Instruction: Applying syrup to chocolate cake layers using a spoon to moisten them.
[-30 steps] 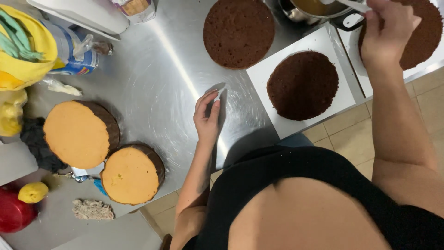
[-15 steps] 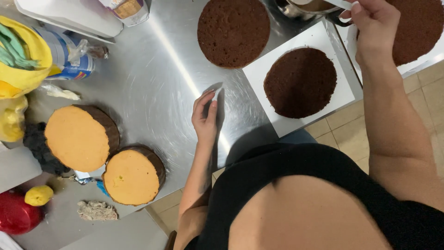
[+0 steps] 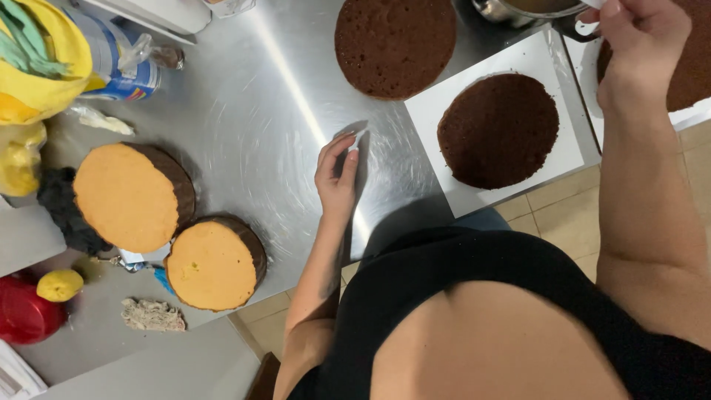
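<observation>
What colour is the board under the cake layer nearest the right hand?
White; the square board shows best in the head view, under the dark brown cake layer.

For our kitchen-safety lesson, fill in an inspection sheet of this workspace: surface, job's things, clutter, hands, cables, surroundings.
Surface: steel table, shiny, smeared.
Job's things: dark cake round on white board; second dark round bare on the steel; metal pot.
Clutter: two orange-topped cakes, yellow bag, crumpled rag.
Hands: left hand flat on table; right hand grips a white handle at the pot.
Cables: nothing seen.
Surroundings: tiled floor.
</observation>
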